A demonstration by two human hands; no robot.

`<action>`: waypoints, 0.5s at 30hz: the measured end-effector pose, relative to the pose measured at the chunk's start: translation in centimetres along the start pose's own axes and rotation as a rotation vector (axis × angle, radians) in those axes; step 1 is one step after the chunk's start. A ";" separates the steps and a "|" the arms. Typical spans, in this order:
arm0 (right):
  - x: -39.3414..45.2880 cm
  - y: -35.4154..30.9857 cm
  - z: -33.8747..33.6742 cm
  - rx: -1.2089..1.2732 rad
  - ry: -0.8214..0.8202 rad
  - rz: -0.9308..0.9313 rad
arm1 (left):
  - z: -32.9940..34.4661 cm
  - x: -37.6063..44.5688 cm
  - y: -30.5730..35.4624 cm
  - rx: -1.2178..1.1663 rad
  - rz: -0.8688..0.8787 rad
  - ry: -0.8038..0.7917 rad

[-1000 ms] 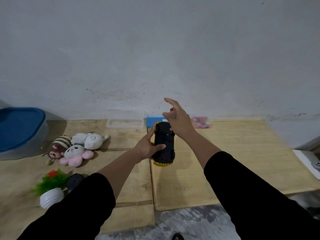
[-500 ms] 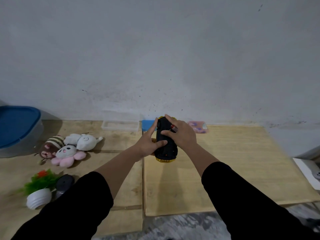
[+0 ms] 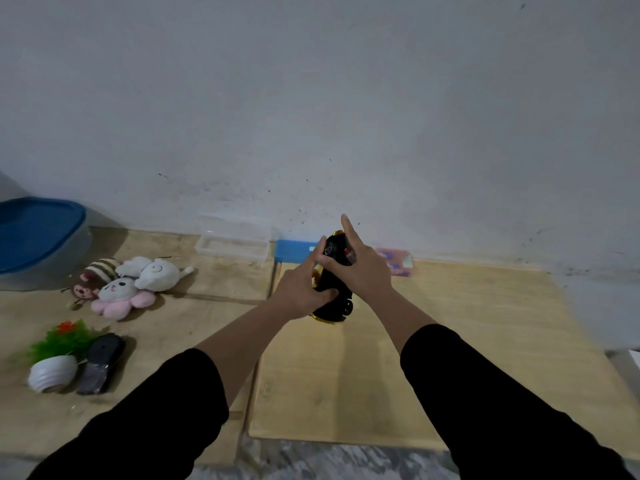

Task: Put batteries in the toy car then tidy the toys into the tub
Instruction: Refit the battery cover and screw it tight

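Note:
A black toy car (image 3: 335, 299) with a gold edge is held underside-up above the wooden boards. My left hand (image 3: 301, 292) grips its left side, thumb across the chassis. My right hand (image 3: 360, 268) lies over the car's upper half, index finger pointing up, with a small red-and-silver battery (image 3: 349, 253) pinched in its fingers against the car. The tub (image 3: 38, 240), grey with a blue lid, stands at the far left. Three plush toys (image 3: 128, 284) lie in a heap to its right.
A clear plastic tray (image 3: 232, 245), a blue box (image 3: 294, 249) and a pink packet (image 3: 398, 261) line the wall. A small potted plant (image 3: 57, 355) and a dark remote (image 3: 102, 362) lie at the front left. Wooden boards (image 3: 450, 358) end at a marbled floor.
My right hand came down from above the car onto its underside with the battery, then raised its index finger. The car has tilted more upright; the view shifted slightly.

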State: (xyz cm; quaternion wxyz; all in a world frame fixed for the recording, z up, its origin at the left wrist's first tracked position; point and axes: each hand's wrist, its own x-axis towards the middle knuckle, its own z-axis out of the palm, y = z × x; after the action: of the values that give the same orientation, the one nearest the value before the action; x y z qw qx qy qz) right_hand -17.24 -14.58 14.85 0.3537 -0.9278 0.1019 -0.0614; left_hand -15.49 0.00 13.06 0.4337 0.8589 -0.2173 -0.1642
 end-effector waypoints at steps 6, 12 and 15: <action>0.5 1.3 -0.9 0.415 -0.111 0.064 | 0.9 -0.6 0.0 -0.065 -0.108 0.029; 0.3 1.8 -1.0 0.718 -0.371 0.110 | 0.9 -2.2 0.3 -0.457 -0.151 -0.030; 0.4 1.9 -0.2 0.615 -0.450 0.133 | 1.5 -3.1 -0.6 -0.393 -0.181 0.063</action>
State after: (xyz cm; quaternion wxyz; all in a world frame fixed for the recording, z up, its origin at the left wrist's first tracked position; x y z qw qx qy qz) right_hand -17.19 -16.19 13.76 0.6323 -0.7599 0.0586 0.1389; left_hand -18.74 0.89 12.01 0.5828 0.7785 -0.0894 -0.2150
